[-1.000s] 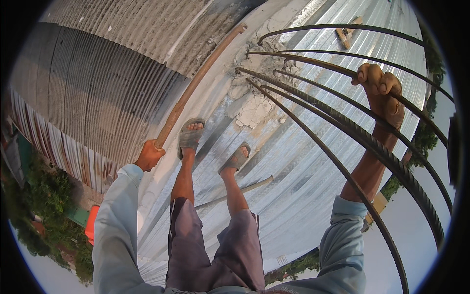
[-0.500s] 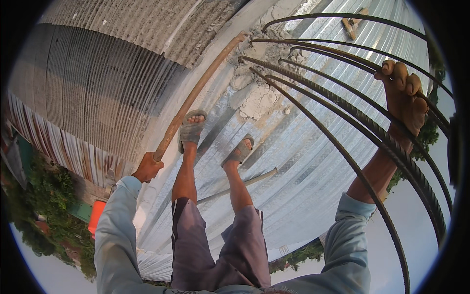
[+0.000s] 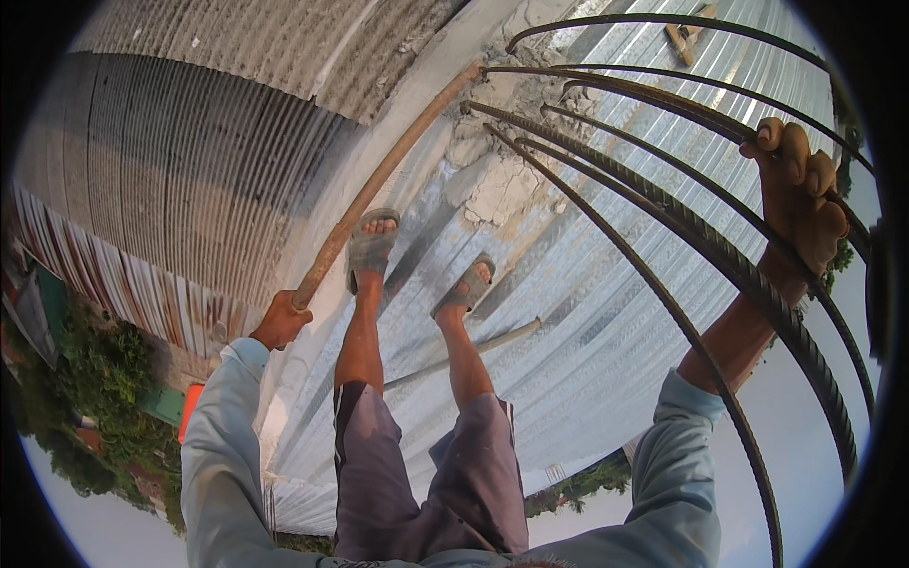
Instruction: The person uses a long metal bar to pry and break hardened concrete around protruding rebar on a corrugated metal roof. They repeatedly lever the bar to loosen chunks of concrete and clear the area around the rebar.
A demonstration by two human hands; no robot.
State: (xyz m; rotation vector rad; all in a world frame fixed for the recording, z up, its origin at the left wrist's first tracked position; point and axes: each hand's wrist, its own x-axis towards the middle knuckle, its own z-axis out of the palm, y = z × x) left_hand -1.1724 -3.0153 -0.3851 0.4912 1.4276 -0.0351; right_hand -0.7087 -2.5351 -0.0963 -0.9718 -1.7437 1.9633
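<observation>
My left hand (image 3: 284,317) is closed round the lower end of a long rusty metal bar (image 3: 383,175); the bar's upper end is at the foot of an upper bent rebar (image 3: 653,90), apparently touching it. At the right, my right hand (image 3: 791,185) grips that rebar high along its length. Several other dark rebars (image 3: 682,213) curve out of broken, cracked concrete (image 3: 502,189) toward the right, some crossing in front of my right forearm. My sandalled feet (image 3: 374,237) stand just below the concrete, on the pale roof edge and sheeting.
Shiny ribbed sheet roofing (image 3: 578,369) spreads under me, with a thin pipe (image 3: 502,337) lying on it and wooden pieces (image 3: 682,43) above. To the left are older corrugated roofs (image 3: 189,161) at the edge, trees (image 3: 95,398) and a red object (image 3: 189,407) below.
My right hand has shifted right with the rebar it grips. The rusty bar's upper end has moved down and right, up against the rebar's foot; the rebars appear higher in view.
</observation>
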